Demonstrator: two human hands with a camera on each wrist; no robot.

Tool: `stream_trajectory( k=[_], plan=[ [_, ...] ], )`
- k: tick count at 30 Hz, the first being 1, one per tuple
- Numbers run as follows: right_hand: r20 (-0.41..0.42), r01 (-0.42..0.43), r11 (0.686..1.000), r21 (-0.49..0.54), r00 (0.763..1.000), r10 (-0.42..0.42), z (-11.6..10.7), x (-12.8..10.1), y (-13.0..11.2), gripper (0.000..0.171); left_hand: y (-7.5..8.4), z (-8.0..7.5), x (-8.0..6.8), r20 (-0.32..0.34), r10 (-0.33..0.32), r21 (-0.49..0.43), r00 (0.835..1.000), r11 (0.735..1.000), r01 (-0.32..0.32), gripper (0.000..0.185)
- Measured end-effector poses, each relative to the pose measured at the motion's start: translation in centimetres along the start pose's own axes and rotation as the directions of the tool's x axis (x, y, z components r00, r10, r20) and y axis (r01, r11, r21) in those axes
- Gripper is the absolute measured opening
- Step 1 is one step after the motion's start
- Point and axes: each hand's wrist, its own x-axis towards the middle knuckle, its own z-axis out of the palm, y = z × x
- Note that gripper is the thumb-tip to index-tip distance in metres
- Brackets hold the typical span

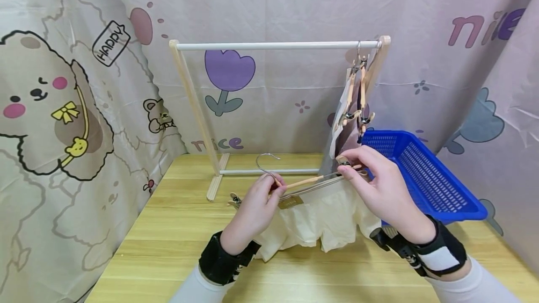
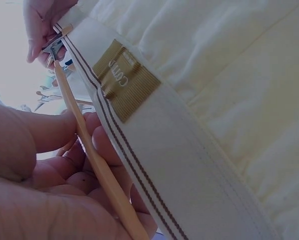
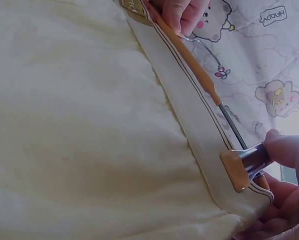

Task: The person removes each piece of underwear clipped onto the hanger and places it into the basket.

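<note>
Cream shorts [image 1: 316, 221] with a striped waistband and a brown label [image 2: 127, 80] hang from a clip hanger [image 1: 304, 183] above the table. My left hand [image 1: 257, 207] grips the hanger's wooden bar near the base of its metal hook [image 1: 262, 162]. At the right end, my right hand [image 1: 381, 186] pinches a metal clip [image 3: 244, 165] between thumb and fingers. In the right wrist view, that clip's tan pad lies over the waistband. Another clip [image 1: 235, 198] shows at the hanger's left end, partly behind my left hand.
A wooden rack [image 1: 188, 92] with a white rail [image 1: 269, 46] stands at the back of the table [image 1: 147, 247]. Garments [image 1: 343, 116] on clip hangers hang at its right end. A blue plastic basket [image 1: 438, 176] sits at the right, behind my right hand. Printed curtains surround the table.
</note>
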Motion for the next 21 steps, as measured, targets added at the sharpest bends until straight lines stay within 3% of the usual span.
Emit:
stream_trajectory(
  k=[21],
  plan=[
    [-0.063,0.047,0.999,0.016,0.997,-0.045,0.06,-0.44,0.2,0.021,0.21,0.29,0.12,0.015,0.0,-0.001,1.0,1.0,0.0,0.008]
  ],
)
